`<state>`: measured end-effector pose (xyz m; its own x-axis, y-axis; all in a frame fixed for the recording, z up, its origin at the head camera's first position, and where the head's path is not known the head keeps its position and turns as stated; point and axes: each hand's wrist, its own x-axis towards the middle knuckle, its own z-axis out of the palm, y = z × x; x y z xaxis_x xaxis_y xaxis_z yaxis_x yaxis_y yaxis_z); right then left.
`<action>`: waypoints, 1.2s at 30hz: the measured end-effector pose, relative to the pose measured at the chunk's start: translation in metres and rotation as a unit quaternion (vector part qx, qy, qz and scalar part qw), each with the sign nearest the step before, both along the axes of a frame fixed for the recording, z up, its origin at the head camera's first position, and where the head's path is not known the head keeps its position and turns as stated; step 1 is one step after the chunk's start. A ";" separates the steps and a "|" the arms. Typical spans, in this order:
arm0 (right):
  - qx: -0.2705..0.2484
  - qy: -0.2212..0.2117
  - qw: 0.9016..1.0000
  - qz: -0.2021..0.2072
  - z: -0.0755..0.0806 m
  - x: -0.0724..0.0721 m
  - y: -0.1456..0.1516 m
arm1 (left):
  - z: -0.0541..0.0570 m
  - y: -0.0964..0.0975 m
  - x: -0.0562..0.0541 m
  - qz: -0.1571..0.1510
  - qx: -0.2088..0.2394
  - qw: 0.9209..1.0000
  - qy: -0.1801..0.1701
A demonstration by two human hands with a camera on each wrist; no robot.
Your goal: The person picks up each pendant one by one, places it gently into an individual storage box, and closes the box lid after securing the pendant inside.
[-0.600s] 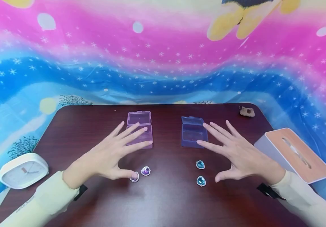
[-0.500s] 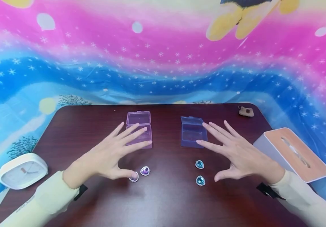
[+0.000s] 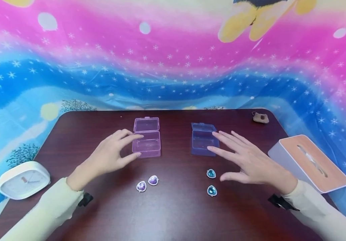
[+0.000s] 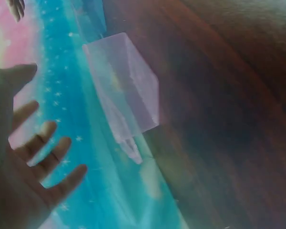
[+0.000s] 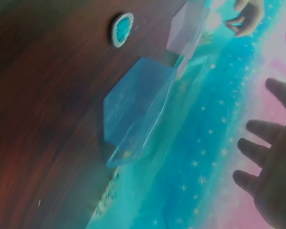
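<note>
My left hand [image 3: 109,152] hovers at the left side of a pink clear plastic box [image 3: 146,153], thumb and index finger spread apart, holding nothing. In the left wrist view its fingers [image 4: 52,157] are loosely bent, away from the pink box [image 4: 124,86]. My right hand [image 3: 245,159] hangs with fingers spread by a blue clear plastic box [image 3: 203,152], also holding nothing. Both boxes have their lids raised. Nearer me lie two purple heart-shaped gems, one [image 3: 141,186] beside the other [image 3: 153,180]. Two teal heart-shaped gems, a far one [image 3: 211,173] and a near one [image 3: 212,190], lie left of my right thumb.
A white clock [image 3: 24,180] stands at the table's left edge. On the right is a tissue box [image 3: 314,164] with a wood-coloured top. A small brown pouch [image 3: 260,117] lies at the back right corner. A patterned cloth [image 3: 173,60] hangs behind the table [image 3: 173,214].
My left hand has drawn back leftward and up from over the purple gems and pink box, its fingers now bent. The right hand has shifted slightly, its thumb moving up and left.
</note>
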<state>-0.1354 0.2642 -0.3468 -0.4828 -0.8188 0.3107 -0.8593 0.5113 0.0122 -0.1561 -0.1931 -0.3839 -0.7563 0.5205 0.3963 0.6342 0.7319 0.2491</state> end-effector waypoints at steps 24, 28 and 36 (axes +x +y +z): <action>-0.049 -0.285 0.957 -0.032 -0.065 0.005 -0.160 | -0.028 -0.012 -0.009 0.070 -0.011 0.989 -0.128; -0.020 -0.288 0.956 -0.046 -0.074 -0.003 -0.181 | -0.027 -0.011 -0.010 0.071 -0.009 0.989 -0.132; 0.045 -0.265 0.961 -0.067 -0.078 -0.005 -0.201 | -0.030 -0.013 -0.008 0.065 -0.006 0.989 -0.133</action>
